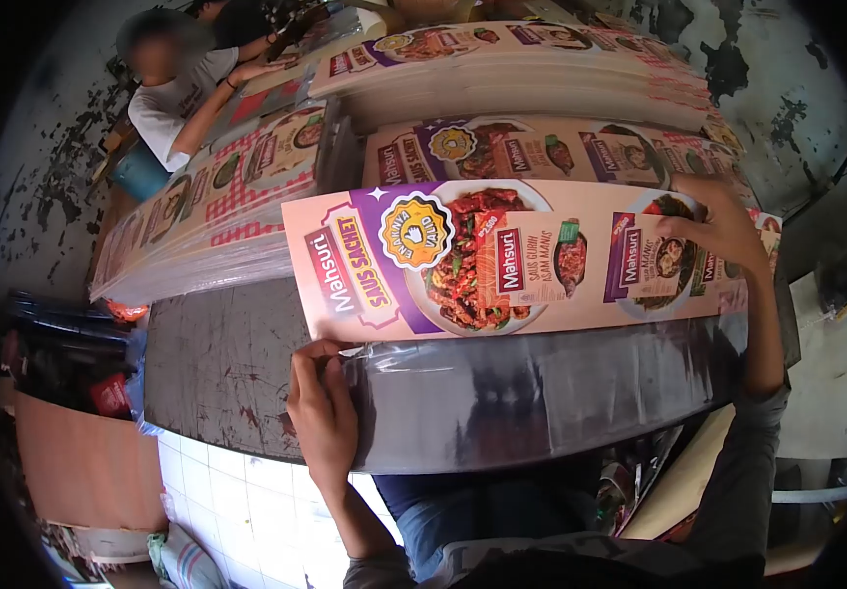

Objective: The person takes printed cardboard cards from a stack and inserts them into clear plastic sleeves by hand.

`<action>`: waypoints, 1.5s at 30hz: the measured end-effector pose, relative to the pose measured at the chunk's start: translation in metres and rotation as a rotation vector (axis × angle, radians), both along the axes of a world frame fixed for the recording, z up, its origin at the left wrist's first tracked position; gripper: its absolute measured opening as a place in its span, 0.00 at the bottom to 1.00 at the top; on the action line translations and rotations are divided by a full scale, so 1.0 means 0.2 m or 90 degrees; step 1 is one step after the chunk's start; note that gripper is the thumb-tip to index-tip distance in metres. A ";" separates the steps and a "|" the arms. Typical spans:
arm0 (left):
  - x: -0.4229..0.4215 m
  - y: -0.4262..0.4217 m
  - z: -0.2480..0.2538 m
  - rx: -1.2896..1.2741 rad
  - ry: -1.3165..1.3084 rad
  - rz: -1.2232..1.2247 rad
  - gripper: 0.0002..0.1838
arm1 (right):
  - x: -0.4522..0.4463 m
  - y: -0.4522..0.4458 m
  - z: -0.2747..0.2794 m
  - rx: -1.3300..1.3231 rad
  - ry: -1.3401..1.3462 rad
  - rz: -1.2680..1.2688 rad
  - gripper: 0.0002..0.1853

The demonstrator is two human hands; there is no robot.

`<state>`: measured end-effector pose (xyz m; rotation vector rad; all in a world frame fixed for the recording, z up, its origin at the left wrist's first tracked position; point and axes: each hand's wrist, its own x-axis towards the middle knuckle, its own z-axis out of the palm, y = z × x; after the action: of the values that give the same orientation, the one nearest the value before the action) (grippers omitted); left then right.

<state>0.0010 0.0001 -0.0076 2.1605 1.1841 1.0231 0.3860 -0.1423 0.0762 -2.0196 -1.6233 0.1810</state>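
Note:
A long printed food banner sheet (585, 257) lies tilted across the middle of the table. Over its right part, my right hand (713, 224) grips the sheet, thumb on the printed face and fingers at the upper edge. Below the sheet's lower left corner, my left hand (325, 393) pinches the corner of a clear plastic sleeve (541, 393). The sleeve lies flat and shiny along the table's front edge, its upper side partly covered by the sheet.
Stacks of printed sheets stand behind (531, 83) and at the left (217, 201). The dark scratched table (217, 363) shows at the left front. Another person (173, 93) works at the back left, near a blue bucket (138, 175). A brown carton (89, 452) is at the lower left.

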 end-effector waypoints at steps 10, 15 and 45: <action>-0.03 0.08 0.04 -0.086 -0.066 -0.020 0.15 | 0.00 -0.01 -0.02 0.048 -0.022 -0.012 0.23; -0.08 0.20 0.08 -0.300 -0.183 -0.161 0.14 | 0.01 -0.02 -0.01 0.082 -0.045 0.017 0.21; -0.09 0.20 0.07 -0.412 -0.304 -0.117 0.14 | -0.02 -0.04 0.00 0.112 -0.078 0.025 0.20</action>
<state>-0.0180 0.0406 0.0064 1.3917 0.9011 0.8531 0.3818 -0.1497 0.0765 -1.8983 -1.6907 -0.0713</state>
